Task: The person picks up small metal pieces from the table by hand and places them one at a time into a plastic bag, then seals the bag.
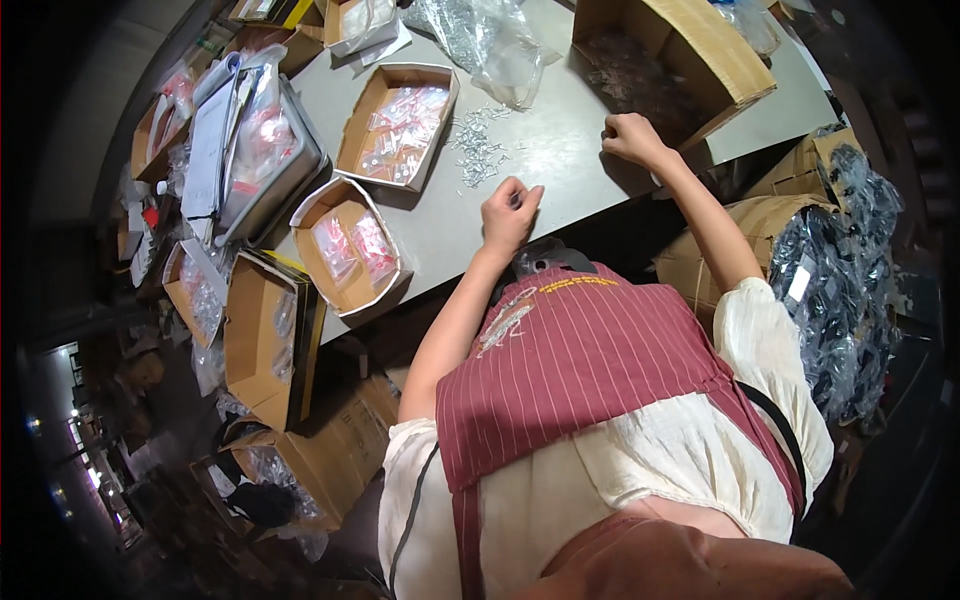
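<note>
On the grey table (560, 160) lies a loose heap of small silvery metal parts (478, 150), thin and shiny, scattered a little at the edges. It sits between a shallow cardboard box of small clear packets (398, 125) and the person's two hands. The left hand (510, 212) rests on the table near the heap, its fingers curled loosely inward; whether it holds one of the parts I cannot tell. The right hand (630, 137) lies well to the right of the heap, fingers bent down onto the table top, just beside a large open cardboard box (690, 50). A crumpled clear plastic bag (490, 45) lies just behind the heap. Another box of packets (350, 250) stands at the table's near edge.
</note>
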Demonstrator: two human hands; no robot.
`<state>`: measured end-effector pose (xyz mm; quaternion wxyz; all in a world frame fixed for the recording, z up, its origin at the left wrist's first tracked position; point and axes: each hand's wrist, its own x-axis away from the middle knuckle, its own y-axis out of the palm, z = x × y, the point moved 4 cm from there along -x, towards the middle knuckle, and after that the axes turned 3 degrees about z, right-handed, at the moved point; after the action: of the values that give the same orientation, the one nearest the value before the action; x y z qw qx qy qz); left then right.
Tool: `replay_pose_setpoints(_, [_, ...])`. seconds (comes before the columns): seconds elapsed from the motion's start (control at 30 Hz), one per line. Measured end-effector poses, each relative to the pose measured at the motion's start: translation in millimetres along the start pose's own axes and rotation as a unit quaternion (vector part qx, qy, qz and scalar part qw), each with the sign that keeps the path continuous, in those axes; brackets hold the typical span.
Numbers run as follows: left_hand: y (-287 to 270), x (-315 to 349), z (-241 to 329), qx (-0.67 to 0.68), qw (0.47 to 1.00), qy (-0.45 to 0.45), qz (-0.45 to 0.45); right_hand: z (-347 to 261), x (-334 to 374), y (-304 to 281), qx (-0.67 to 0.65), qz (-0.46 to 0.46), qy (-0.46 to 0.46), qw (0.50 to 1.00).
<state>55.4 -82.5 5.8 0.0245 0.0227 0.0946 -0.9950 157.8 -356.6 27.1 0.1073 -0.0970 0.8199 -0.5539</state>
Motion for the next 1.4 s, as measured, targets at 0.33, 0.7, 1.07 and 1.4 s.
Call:
replay_pose_setpoints(0.33, [67.6,-31.1,13.1,-0.042,0.997,-0.015,-0.068,-21.8,27.4,7.1,-0.693,-0.080,0.177,0.694])
replay_pose_setpoints(0.7, [73.0,-34.0,-8.1,0.087,0.984,-0.047,-0.146,-75.9,22.4,9.2,-0.645,-0.145,0.070,0.747])
replay_pose_setpoints(1.07, [65.3,-32.4,0.5,0.092,0.986,-0.038,-0.135,-81.6,17.2,5.6,-0.588,-0.135,0.057,0.795])
replay_pose_setpoints(1.4, [62.2,-33.0,11.1,0.091,0.986,-0.010,-0.140,-88.4,17.1,-7.0,-0.504,-0.149,-0.005,0.851])
